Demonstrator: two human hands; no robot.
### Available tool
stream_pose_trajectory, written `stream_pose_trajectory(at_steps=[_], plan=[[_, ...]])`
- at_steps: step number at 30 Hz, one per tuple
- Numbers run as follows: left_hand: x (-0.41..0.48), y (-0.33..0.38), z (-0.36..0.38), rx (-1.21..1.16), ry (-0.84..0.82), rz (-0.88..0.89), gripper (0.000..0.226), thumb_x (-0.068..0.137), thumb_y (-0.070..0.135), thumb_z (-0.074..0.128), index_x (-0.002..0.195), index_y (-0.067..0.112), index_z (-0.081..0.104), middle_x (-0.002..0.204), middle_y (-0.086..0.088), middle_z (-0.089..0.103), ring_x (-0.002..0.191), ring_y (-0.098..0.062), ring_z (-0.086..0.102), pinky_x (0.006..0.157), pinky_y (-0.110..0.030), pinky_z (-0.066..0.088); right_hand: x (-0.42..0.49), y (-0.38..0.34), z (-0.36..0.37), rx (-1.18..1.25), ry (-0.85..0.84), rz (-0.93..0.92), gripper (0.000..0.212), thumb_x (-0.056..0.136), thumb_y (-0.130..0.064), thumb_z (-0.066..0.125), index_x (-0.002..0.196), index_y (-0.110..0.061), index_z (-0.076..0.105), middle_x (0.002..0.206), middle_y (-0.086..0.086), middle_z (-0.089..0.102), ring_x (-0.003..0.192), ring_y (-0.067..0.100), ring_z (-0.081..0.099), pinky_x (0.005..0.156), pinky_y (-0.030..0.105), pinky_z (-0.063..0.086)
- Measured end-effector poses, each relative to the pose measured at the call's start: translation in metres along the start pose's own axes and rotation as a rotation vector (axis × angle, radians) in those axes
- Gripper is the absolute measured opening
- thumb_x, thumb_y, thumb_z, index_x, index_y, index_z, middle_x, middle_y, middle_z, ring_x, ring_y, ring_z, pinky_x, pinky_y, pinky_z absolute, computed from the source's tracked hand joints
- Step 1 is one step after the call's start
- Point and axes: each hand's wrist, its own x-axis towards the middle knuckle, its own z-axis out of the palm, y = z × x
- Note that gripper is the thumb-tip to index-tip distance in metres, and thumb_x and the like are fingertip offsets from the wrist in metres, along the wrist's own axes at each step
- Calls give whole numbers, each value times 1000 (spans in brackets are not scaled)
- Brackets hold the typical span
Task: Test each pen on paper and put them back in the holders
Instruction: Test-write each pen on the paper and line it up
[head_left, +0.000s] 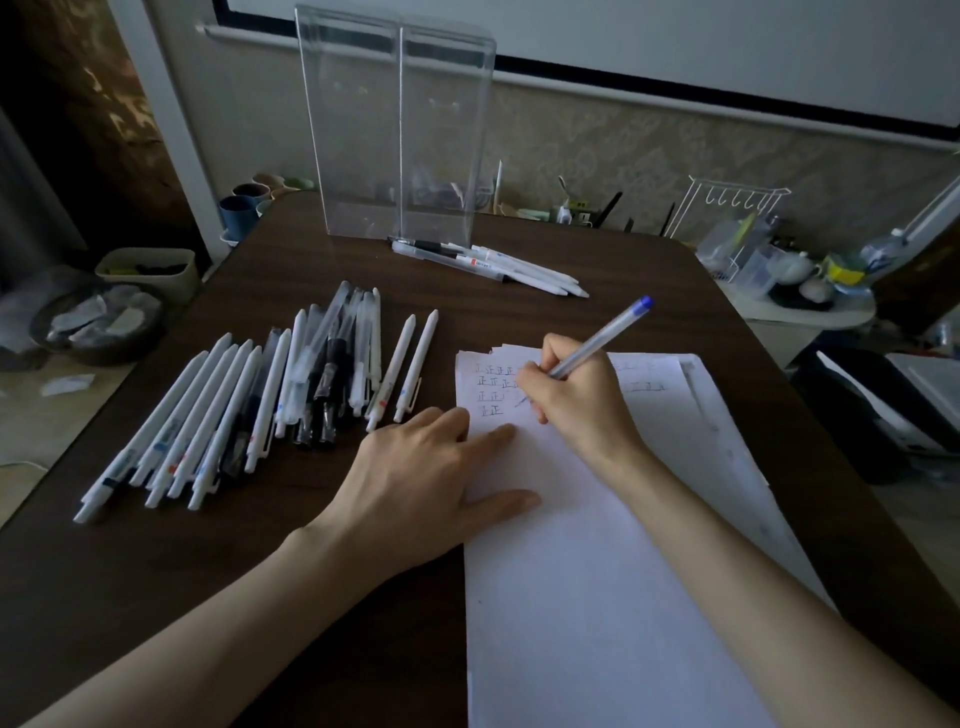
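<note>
**Writing.** Four short rows of the hand-written character 正 (492, 385) in the top left corner of the white sheet of paper (597, 597). A fainter pair of the same marks shows on the white sheets underneath (706, 405), which stick out to the right. Small red and blue bands on several pen barrels; their print is too small to read.

**Task items.**
- Clear-barrelled ballpoint pen with blue end cap (597, 340): held in the right hand (576, 405), fingers curled round the lower barrel, tip on the paper just right of the third row, cap end tilted up and away.
- Left hand (431, 478): flat, fingers straight, forefinger and thumb lying over the left edge of the sheet.
- Large lot of white and clear pens (249, 405): lying side by side and partly heaped on the dark brown wooden worktop (156, 597), left of the paper, near the left hand's fingers.
- Small lot of white and clear pens (493, 265): lying at the foot of the holder.
- Tall clear plastic two-compartment holder (400, 130): upright at the far edge of the worktop.

**Surroundings.**
- Blue and pale cups (244, 208) beyond the far left corner.
- White wire rack with hooks (727, 208) and assorted clutter on a side surface, far right.
- Round dark bin (98, 322) with crumpled scraps, on the floor at left.
</note>
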Motion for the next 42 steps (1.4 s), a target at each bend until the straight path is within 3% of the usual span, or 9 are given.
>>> stream_pose_trajectory(at_steps=[4, 11, 14, 21, 25, 30, 34, 39, 42], plan=[[1, 0, 0, 8, -27, -10, 64, 81, 72, 32, 112, 27, 65, 66, 7, 44, 58, -12, 48, 36, -22, 32, 0, 6, 1, -43, -29, -31, 31, 87, -6, 57, 62, -9, 38, 49, 13, 51, 42, 7, 48, 48, 22, 41], [2, 1, -1, -10, -45, -22, 62, 80, 71, 34, 112, 27, 66, 65, 6, 45, 57, -14, 49, 37, -22, 32, 2, 8, 5, -161, -8, -78, 33, 87, -11, 58, 62, -13, 35, 51, 14, 49, 46, 16, 47, 58, 43, 49], [2, 1, -2, -18, -52, -35, 62, 80, 71, 34, 111, 27, 66, 65, 6, 45, 57, -14, 49, 37, -22, 32, 1, 6, 4, -141, -10, -80, 35, 86, -9, 57, 61, -14, 33, 51, 16, 46, 43, 12, 44, 53, 40, 46], [3, 1, -2, -20, -67, -36, 64, 80, 71, 33, 112, 26, 65, 66, 5, 46, 58, -15, 50, 38, -22, 33, 2, 8, 4, -112, -8, -46, 37, 83, -8, 57, 58, -16, 31, 43, 2, 42, 40, 9, 43, 52, 30, 40], [4, 2, -3, -22, -72, -43, 63, 79, 71, 34, 111, 26, 66, 66, 5, 47, 59, -15, 51, 39, -22, 30, 2, 6, 4, -131, -6, -63, 36, 84, -8, 57, 60, -15, 31, 46, 4, 41, 42, 12, 40, 52, 30, 38], [5, 2, -4, -28, -98, -39, 61, 80, 70, 34, 110, 27, 66, 65, 6, 45, 58, -14, 50, 39, -20, 30, 0, 4, 5, -142, -32, -85, 33, 86, -10, 57, 61, -12, 34, 48, 8, 47, 42, 10, 46, 55, 38, 48], [5, 2, -5, -39, -121, -42, 61, 80, 70, 34, 110, 27, 65, 65, 7, 44, 57, -13, 48, 39, -20, 31, 1, 4, 4, -135, -43, -72, 35, 86, -10, 57, 59, -15, 35, 43, -1, 47, 41, 8, 47, 55, 37, 48], [4, 1, -7, -55, -163, -67, 59, 82, 68, 34, 115, 29, 63, 67, 8, 45, 60, -12, 50, 39, -20, 31, 0, 3, 5, -173, -42, -90, 36, 85, -9, 57, 60, -15, 32, 45, -1, 42, 44, 14, 44, 52, 31, 40], [4, 2, -13, -122, -152, -116, 47, 84, 48, 39, 120, 24, 56, 74, 8, 49, 69, -13, 54, 41, -19, 25, 1, 3, 4, -196, 9, -76, 36, 81, -8, 56, 59, -16, 29, 49, 1, 33, 49, 18, 35, 50, 31, 29]])
